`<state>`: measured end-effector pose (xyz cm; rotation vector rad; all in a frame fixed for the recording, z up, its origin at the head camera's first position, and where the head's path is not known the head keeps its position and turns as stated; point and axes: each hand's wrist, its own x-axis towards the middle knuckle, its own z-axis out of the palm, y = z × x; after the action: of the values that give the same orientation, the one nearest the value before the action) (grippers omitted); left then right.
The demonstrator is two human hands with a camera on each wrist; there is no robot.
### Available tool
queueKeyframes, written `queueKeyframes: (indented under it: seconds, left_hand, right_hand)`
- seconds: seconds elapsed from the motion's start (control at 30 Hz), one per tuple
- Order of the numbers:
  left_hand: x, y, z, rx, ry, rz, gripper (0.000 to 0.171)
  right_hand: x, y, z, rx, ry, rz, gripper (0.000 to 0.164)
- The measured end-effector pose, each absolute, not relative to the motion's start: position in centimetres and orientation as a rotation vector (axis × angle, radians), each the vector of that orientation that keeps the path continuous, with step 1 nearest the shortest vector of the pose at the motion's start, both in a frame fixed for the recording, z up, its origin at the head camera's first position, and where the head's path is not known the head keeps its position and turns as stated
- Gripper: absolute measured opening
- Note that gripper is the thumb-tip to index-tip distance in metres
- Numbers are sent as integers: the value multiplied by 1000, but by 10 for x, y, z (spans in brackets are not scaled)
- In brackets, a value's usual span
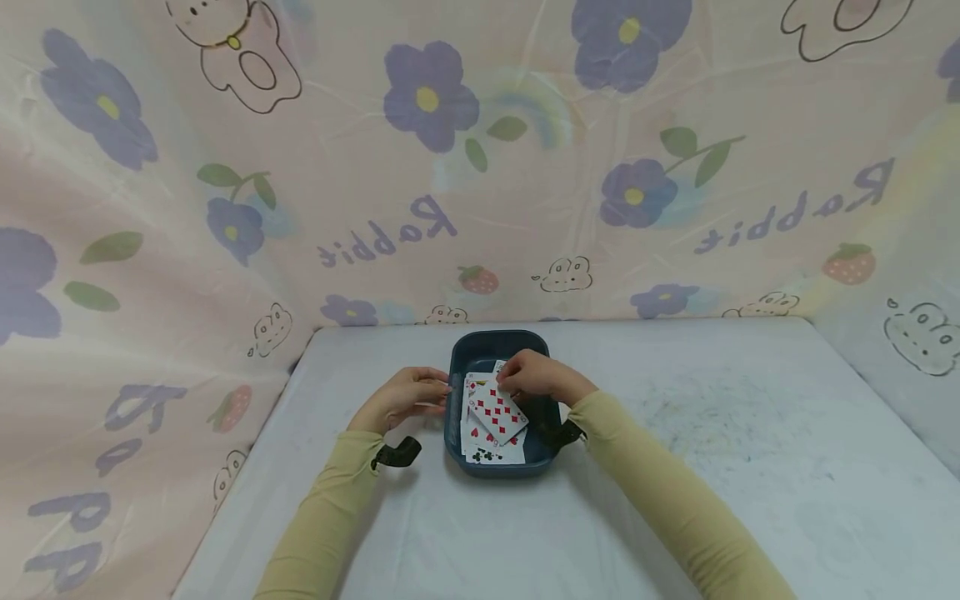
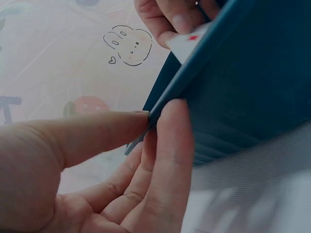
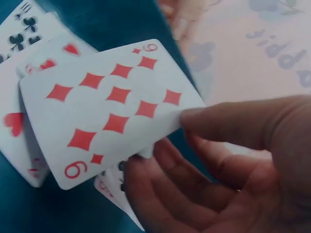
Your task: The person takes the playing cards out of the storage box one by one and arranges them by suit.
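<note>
My right hand (image 1: 543, 377) pinches the edge of a nine of diamonds playing card (image 3: 104, 119) between thumb and fingers, face up and tilted over the other cards. Below it, several loose playing cards (image 1: 483, 446), with hearts and clubs showing, lie overlapping in a dark blue rectangular basin (image 1: 501, 472). My left hand (image 1: 408, 396) is at the basin's left side. In the left wrist view its thumb (image 2: 112, 130) and forefinger pinch the basin's rim (image 2: 187, 73) from both sides. A corner of the diamond card shows above that rim.
The basin stands on a white-covered table (image 1: 675, 467), with dark smudges to its right. A patterned cloth (image 1: 510, 192) hangs behind the table and along its sides. A black wrist mount (image 1: 399, 452) sits at the left sleeve, another at the right one beside the basin.
</note>
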<state>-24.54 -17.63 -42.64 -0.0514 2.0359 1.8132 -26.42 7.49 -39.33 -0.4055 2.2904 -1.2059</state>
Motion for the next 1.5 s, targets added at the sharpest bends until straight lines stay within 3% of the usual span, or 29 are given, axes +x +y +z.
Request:
queueKeyframes:
  seconds: [0.33, 0.6, 0.97, 1.5]
  left_hand:
    - [-247, -170, -427, -86, 2062, 1798, 28]
    - [-246, -170, -425, -95, 2089, 1779, 27]
    - [-248, -173, -425, -78, 2072, 1788, 27]
    - [-249, -175, -427, -51, 2058, 1791, 32]
  right_hand:
    - [-273, 104, -379, -402, 2190, -1450, 21]
    - [-285, 152, -371, -148, 2206, -1685, 38]
    - [-299, 198, -412, 200, 2197, -1704, 43]
    - [-297, 205, -444, 241, 2242, -1692, 36]
